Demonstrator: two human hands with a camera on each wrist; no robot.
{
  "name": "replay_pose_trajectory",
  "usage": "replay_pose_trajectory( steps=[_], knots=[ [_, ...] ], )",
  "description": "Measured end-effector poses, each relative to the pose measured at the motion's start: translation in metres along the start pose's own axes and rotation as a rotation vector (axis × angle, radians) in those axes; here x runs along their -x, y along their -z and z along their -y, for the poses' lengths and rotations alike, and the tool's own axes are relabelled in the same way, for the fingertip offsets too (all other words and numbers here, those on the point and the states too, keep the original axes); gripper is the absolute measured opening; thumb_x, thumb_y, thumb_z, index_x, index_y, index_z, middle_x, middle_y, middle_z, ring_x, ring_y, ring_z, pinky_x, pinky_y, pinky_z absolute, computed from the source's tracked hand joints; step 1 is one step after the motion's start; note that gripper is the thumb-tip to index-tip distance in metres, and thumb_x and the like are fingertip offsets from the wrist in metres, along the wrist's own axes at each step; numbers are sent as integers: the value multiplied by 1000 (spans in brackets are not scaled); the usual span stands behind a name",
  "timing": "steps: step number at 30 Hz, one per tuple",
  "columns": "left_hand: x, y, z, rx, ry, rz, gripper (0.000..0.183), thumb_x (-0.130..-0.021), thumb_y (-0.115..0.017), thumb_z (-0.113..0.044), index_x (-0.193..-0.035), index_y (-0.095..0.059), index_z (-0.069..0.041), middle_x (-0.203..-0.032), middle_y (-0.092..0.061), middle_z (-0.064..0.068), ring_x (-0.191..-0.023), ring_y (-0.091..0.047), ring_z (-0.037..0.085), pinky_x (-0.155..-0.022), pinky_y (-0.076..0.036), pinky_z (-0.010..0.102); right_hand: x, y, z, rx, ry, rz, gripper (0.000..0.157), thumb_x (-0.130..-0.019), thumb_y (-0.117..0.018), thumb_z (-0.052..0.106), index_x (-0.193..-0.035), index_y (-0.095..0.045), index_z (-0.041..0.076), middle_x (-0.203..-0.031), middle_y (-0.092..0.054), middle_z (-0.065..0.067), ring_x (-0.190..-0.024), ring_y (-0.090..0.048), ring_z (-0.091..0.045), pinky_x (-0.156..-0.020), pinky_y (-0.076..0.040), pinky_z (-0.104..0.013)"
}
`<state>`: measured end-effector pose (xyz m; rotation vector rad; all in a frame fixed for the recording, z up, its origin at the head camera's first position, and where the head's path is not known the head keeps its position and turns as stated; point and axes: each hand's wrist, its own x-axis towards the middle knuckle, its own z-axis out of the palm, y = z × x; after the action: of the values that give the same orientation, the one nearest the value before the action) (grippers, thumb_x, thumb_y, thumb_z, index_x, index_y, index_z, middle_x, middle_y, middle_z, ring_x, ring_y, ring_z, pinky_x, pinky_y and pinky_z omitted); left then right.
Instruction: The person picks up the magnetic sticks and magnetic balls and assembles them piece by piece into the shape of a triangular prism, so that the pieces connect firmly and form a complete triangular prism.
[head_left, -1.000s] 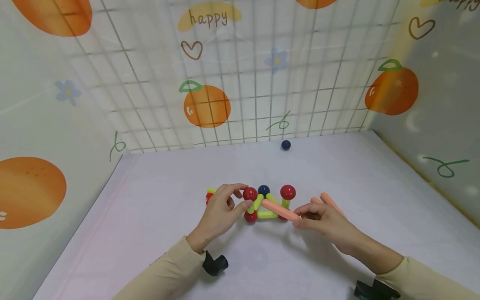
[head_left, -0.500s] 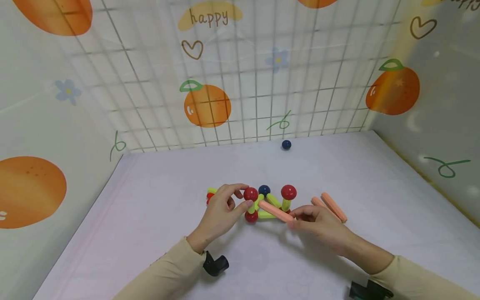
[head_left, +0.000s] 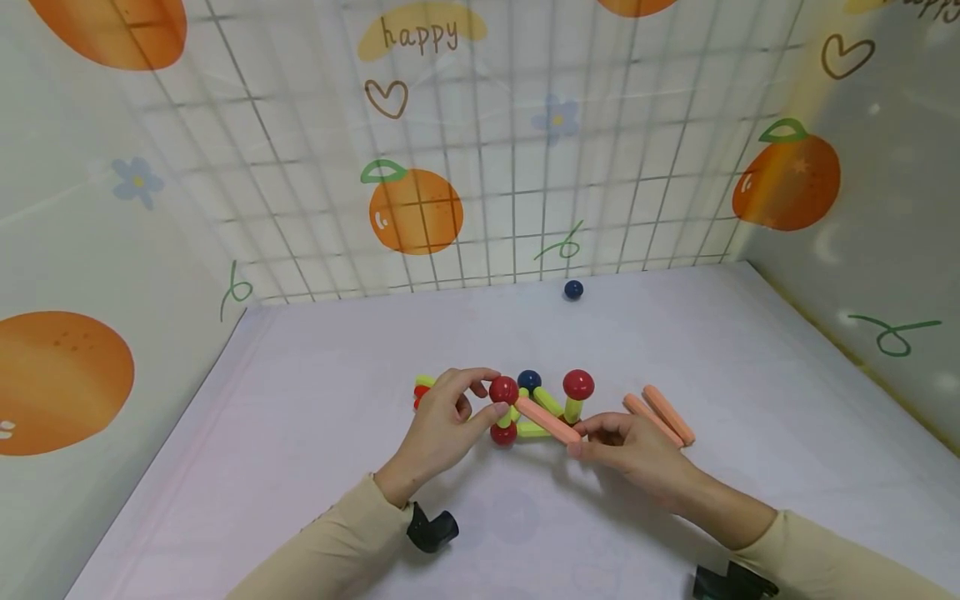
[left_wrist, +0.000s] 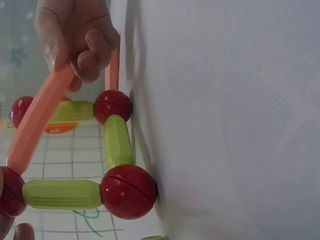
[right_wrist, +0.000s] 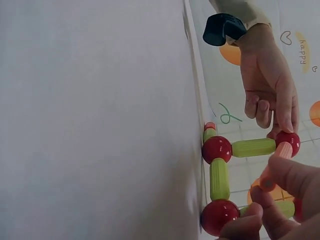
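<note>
My left hand [head_left: 441, 429] pinches the upper left red ball [head_left: 503, 389] of a frame built from red balls and yellow-green rods. In my right hand [head_left: 647, 460], thumb and fingertips grip one end of a salmon-pink rod [head_left: 549, 420]. The rod's other end meets that red ball, as the left wrist view also shows the pink rod [left_wrist: 37, 122] sloping to it. Opposite, a second red ball [head_left: 578, 384] tops a short upright yellow-green rod [head_left: 573, 411]. A dark blue ball [head_left: 529, 381] joins two yellow-green rods at the frame's back.
Two more pink rods [head_left: 664, 414] lie on the white tabletop to the right of the frame. Far back sits a loose dark blue ball [head_left: 573, 290]. Red and yellow-green pieces [head_left: 422, 388] show partly behind my left hand. A printed curtain [head_left: 495, 167] hangs behind.
My right hand has moved left with the pink rod, bringing its end to the red ball. The two loose pink rods are now more fully visible. My left hand stays at its ball.
</note>
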<state>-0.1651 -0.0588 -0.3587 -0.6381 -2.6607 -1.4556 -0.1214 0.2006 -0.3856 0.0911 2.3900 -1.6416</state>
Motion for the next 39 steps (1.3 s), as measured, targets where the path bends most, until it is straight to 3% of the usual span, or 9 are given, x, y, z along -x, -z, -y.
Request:
replay_pose_trajectory(
  steps=[5,10,16,24,35,39],
  knots=[
    [0,0,1,-3,-5,-3,38,-87,-75,-25,-123,-64,-21,-102,-61,12,-62,-42,12,-55,-34,19,-2,-1,-1,28,-24,-15,46,-80,-81,33,-112,-68,4,-90,-58,-3,-86,-48,-18,-65,-42,-22],
    [1,-1,2,-3,-18,-6,37,-87,-75,-25,-122,-64,-21,-102,-61,12,-60,-41,11,-54,-34,19,-7,-1,-1,74,-37,-34,50,-80,-81,35,-111,-58,3,-84,-54,-5,-81,-49,-19,-63,-41,-24],
    [2,-2,2,-6,-34,-11,36,-87,-76,-24,-121,-64,-22,-99,-61,8,-60,-40,10,-55,-34,19,-13,1,-1,103,-34,-24,62,-80,-81,34,-123,-52,1,-83,-54,-6,-78,-49,-19,-61,-40,-26],
    [2,-1,2,-8,-37,-16,36,-86,-76,-24,-120,-64,-23,-95,-58,-2,-60,-41,10,-55,-35,20,-20,0,3,165,-19,-34,63,-77,-83,36,-124,-55,3,-81,-53,-5,-75,-49,-18,-59,-38,-26],
    [2,0,2,-8,-40,-24,36,-86,-76,-24,-120,-64,-22,-95,-58,-1,-59,-40,9,-54,-34,19,-25,-2,5,180,-9,-44,61,-76,-84,35,-120,-58,2,-79,-51,-5,-73,-48,-18,-57,-36,-26],
    [3,1,2,-4,-28,-20,36,-86,-76,-24,-120,-64,-22,-97,-60,5,-60,-41,10,-55,-35,20,-27,-2,4,172,-3,-46,59,-75,-85,34,-117,-58,3,-77,-50,-4,-71,-47,-17,-56,-35,-25]
  ],
)
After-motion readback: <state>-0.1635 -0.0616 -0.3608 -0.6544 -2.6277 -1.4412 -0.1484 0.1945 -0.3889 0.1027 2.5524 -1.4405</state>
